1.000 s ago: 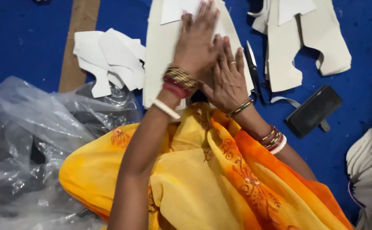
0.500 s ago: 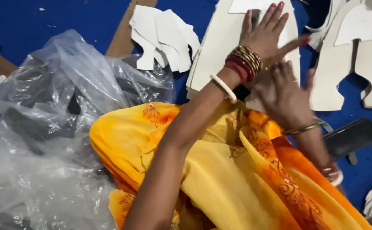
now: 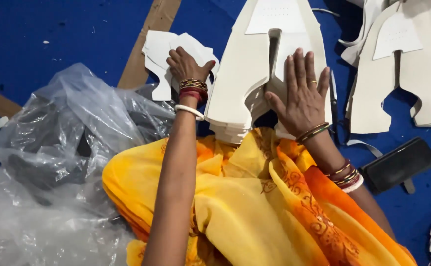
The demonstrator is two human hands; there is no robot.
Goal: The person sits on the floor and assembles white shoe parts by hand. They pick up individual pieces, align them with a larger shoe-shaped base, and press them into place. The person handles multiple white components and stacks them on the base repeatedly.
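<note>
Under the left hand (image 3: 188, 64), curled fingers grip small cutouts (image 3: 162, 54); right hand (image 3: 302, 96) flat, open.

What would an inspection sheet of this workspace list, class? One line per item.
Surface: blue floor covering, brown strip across it.
Job's things: stack of cream cut-out pieces; pile of small white cut pieces.
Clutter: crumpled clear plastic bag; second cream stack; black pouch; scissors.
Hands: left hand on the small pile; right hand flat on the stack, fingers spread.
Cables: nothing seen.
Surroundings: orange-yellow garment over the lap.
</note>
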